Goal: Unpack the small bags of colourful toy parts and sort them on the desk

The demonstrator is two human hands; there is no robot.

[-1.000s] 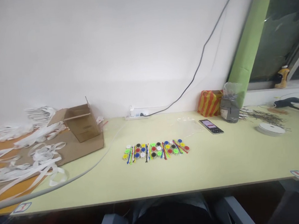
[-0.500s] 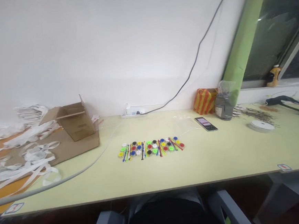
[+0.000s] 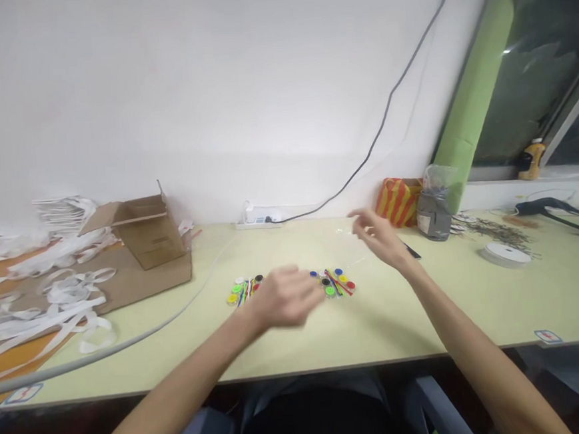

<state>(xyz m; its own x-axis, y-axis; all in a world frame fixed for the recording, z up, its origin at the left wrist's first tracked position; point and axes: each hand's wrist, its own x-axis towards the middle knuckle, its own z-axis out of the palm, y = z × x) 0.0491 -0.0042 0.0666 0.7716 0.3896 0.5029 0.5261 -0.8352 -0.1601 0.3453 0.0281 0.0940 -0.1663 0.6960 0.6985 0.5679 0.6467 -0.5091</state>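
Okay, left hand (image 3: 286, 297) blurred over colored caps (image 3: 236, 289) and sticks (image 3: 339, 283), can't tell its grip; right hand (image 3: 379, 240) empty, fingers (image 3: 364, 219) spread, just beside clear plastic bag (image 3: 344, 234).

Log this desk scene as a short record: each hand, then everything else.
Left hand: open, motion-blurred, over a row of coloured plastic caps and strips, nothing visibly held.
Right hand: open, fingers spread, raised near a clear plastic bag, nothing visibly held.
Surface: pale green desk.
Rest: cardboard box, white straps, white tape roll, striped bag, power strip.
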